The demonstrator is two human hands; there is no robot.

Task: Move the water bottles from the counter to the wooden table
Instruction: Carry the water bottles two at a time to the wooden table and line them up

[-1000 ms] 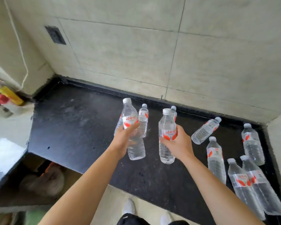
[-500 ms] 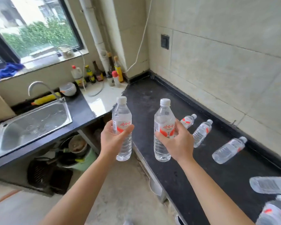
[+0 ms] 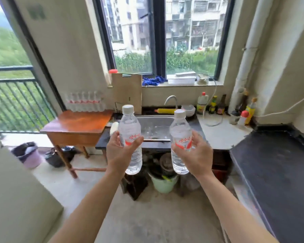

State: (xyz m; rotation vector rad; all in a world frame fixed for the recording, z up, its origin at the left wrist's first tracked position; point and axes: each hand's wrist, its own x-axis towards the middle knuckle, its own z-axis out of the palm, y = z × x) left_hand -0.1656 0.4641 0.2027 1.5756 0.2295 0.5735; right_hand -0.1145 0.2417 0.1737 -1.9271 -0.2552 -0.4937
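Note:
My left hand (image 3: 120, 152) grips an upright clear water bottle (image 3: 130, 132) with a white cap and red label. In my right hand (image 3: 194, 153) stands a second bottle (image 3: 180, 135) of the same kind, also held upright. Both are carried in mid-air in front of the sink. The wooden table (image 3: 77, 126) stands to the left near the balcony door, with a row of several water bottles (image 3: 85, 102) along its far edge. The black counter (image 3: 274, 171) lies at the right; no bottles show on its visible part.
A steel sink (image 3: 156, 126) with a tap sits under the window, sauce bottles (image 3: 212, 105) beside it. Buckets and pots (image 3: 163, 179) crowd the floor below. A purple bin (image 3: 29, 156) and dark bag stand by the table legs. A pale cabinet side (image 3: 16, 199) is near left.
The view has swung left from the black counter to the sink and the wooden table. Both hands still carry their bottles, now away from the counter.

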